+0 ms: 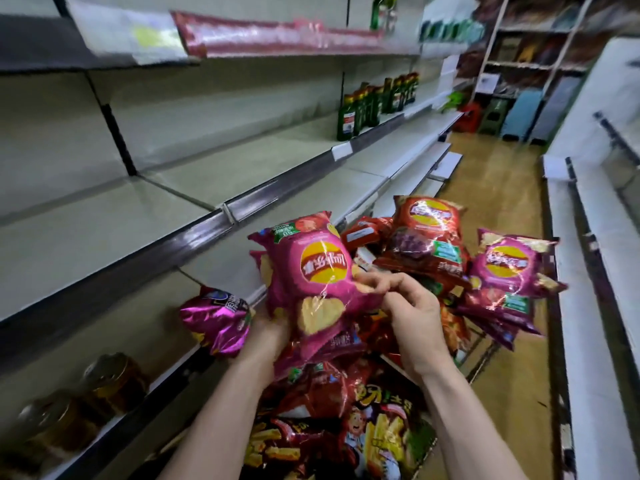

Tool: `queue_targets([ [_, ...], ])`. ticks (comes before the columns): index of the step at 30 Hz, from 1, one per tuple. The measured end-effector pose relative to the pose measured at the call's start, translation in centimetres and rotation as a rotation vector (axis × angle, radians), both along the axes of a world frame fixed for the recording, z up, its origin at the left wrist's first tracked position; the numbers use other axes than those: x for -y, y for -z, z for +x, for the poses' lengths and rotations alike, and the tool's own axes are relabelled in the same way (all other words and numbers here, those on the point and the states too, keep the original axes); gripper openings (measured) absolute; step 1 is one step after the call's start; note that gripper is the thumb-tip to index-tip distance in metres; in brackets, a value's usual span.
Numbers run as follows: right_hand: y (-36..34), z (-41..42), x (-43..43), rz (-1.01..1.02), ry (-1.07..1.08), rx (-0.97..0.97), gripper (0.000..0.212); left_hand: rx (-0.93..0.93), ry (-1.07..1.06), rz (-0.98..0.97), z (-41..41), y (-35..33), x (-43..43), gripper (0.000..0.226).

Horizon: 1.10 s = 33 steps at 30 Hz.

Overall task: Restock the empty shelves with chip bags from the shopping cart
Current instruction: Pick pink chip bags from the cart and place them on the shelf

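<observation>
Shelves [104, 237]: bare tiers line the aisle's left side; one purple bag [218, 320] already lies on a lower tier.
Left hand [268, 329]: forearm reaching up from below, hand gripping the lower left corner of a pink chip bag [318, 271], its fingers mostly hidden behind the film.
Pink chip bag: held upright, label inverted, above the cart and near the shelf edge; probably light, air-puffed, slippery and easily crushed, so best taken by its seams.
Right hand [412, 306]: wrist bent, fingers [374, 284] curled, pinching the bag's right edge.
Shopping cart [485, 344]: heaped with more bags.
</observation>
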State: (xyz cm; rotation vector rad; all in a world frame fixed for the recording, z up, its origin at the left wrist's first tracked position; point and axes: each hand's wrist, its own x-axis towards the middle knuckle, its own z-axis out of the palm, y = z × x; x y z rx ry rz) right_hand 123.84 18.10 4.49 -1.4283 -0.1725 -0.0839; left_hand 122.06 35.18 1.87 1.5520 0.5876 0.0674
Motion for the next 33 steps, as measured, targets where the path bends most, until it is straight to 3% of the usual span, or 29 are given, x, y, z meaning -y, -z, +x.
queue_targets([
  [3,-1.5,-1.1,1.5,-0.087,-0.01,-0.06,0.02,0.062,-0.027,0.081,-1.1,-1.4,1.5,0.039],
  [6,-3.1,-2.3,2.8,-0.271,-0.074,-0.147,0.085,0.156,0.047,0.101,-2.3,-2.4,3.3,0.04],
  [9,-4.8,-3.4,4.2,-0.358,-0.065,-0.172,0.102,0.235,0.081,0.15,-2.9,-3.9,5.1,0.034],
  [10,-5.2,-3.8,4.7,-0.374,-0.033,-0.183,0.1,0.25,0.104,0.155,-3.2,-4.4,5.6,0.037],
  [11,-5.5,-4.0,5.2,-0.38,0.006,-0.184,0.095,0.267,0.13,0.168,-3.3,-4.7,6.0,0.056],
  [12,-5.9,-4.3,5.7,-0.37,0.049,-0.171,0.084,0.279,0.165,0.151,-3.4,-4.9,6.4,0.076],
  [14,-6.9,-5.0,6.3,-0.343,0.117,-0.147,0.061,0.294,0.26,0.086,-3.1,-4.8,7.3,0.094],
  [16,-7.5,-5.6,7.0,-0.284,0.188,-0.15,0.056,0.311,0.341,0.052,-3.0,-5.9,8.3,0.092],
  [19,-7.9,-7.3,8.4,-0.188,0.288,-0.151,0.047,0.297,0.424,-0.018,-3.0,-6.5,9.5,0.046],
  [21,-8.1,-9.0,9.2,-0.185,0.346,-0.124,0.042,0.248,0.562,-0.251,-3.1,-6.5,10.2,0.028],
  [23,-8.3,-11.1,9.4,-0.148,0.392,-0.099,0.039,0.218,0.747,-0.457,-3.5,-6.8,11.0,0.047],
  [29,-9.2,-17.2,10.4,-0.207,0.604,-0.075,0.048,0.253,1.108,-0.566,-4.8,-7.1,15.1,0.101],
  [33,-10.3,-22.7,12.1,-0.217,0.787,-0.075,0.055,0.299,1.239,-0.588,-8.0,-8.3,19.0,0.093],
])
